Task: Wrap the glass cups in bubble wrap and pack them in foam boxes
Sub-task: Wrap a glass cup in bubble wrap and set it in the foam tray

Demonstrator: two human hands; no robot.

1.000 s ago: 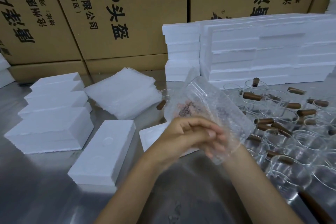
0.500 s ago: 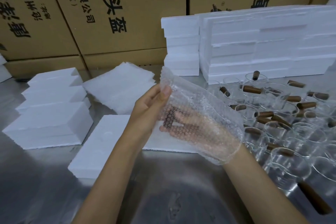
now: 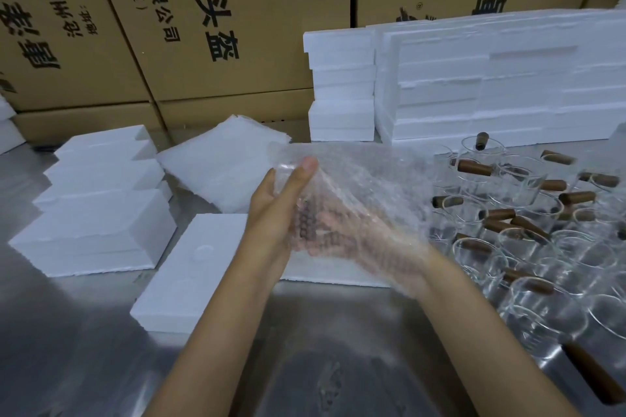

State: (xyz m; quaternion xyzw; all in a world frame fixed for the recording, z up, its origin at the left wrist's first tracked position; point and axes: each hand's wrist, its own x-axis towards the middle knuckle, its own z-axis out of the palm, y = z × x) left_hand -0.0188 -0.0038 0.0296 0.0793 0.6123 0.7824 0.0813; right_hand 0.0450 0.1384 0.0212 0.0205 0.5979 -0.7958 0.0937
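Evidently light and limp, the bubble wrap (image 3: 366, 186) sleeves the right hand (image 3: 352, 230) flat inside, left hand (image 3: 281, 200) pinching its edge

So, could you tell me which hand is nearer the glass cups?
Right. The right hand, inside the bubble wrap, sits just beside the cups; the left hand holds the wrap's far edge.

Two bare forearms, no sleeves, left hand (image 3: 277, 210) ungloved

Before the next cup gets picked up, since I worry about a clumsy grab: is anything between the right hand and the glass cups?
Yes. The bubble wrap covers the right hand like a sleeve, lying between it and the glass cups. The left hand pinches its edge.
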